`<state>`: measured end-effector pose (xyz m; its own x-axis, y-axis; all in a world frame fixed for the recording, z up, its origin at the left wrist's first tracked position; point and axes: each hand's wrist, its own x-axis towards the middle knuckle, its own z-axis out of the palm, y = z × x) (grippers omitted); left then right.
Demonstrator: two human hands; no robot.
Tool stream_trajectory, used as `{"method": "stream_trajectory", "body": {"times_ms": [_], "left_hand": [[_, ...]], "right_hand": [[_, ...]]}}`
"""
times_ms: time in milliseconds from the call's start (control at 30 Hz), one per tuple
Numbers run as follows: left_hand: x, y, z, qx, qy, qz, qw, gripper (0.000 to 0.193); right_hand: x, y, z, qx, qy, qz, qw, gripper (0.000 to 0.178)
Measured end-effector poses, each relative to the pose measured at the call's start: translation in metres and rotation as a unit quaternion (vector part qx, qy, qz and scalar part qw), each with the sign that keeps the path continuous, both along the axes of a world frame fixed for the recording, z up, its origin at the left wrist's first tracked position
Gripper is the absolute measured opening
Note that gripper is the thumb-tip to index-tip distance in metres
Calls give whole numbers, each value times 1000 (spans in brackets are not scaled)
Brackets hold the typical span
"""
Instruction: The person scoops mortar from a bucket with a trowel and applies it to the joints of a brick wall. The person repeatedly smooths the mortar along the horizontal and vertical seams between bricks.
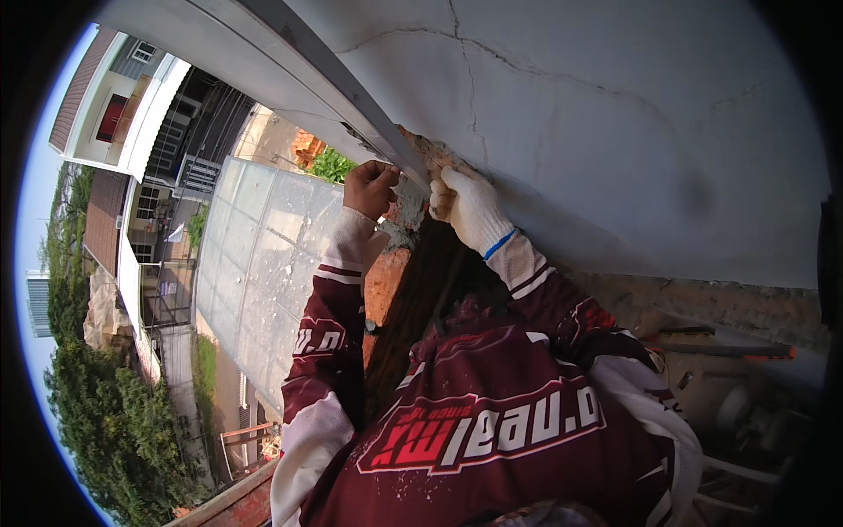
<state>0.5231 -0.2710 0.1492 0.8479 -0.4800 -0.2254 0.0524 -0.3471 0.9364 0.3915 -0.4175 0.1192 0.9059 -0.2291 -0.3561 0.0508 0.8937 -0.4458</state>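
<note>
A grey metal frame bar [347, 79] slants down from the upper left to a broken edge of brick and mortar [406, 211]. My left hand [371, 187], bare, is closed at the left side of the bar's lower end, its fingertips pinched together. On the other side my right hand [474, 208], in a white knit glove with a blue cuff edge, has its fingers curled in against the bar's end. Whatever either hand pinches is too small or hidden to make out. Exposed orange brick [384, 285] shows below my left wrist.
A pale wall [597, 132] with long cracks rises on the right. Past the opening at left lie a translucent panel roof [263, 237], houses and trees [114, 422] far below. A dark long tool with an orange end [746, 351] lies at lower right among clutter.
</note>
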Motion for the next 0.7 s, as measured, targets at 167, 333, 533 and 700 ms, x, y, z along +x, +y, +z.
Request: {"method": "stream_trajectory", "body": {"times_ms": [167,333,533,700], "left_hand": [[4,2,16,27,19,-10,999,17],[9,-1,21,34,43,-15,998,13],[28,-11,9,38,86,-22,995,8],[42,-13,12,16,119,-45,992,4]], "right_hand": [[-1,-4,-10,-8,-21,10,1000,10],[-9,-2,1,-40,-29,-7,999,16],[-9,0,6,-14,-32,-31,999,17],[-5,4,1,27,-32,-60,997,16]]}}
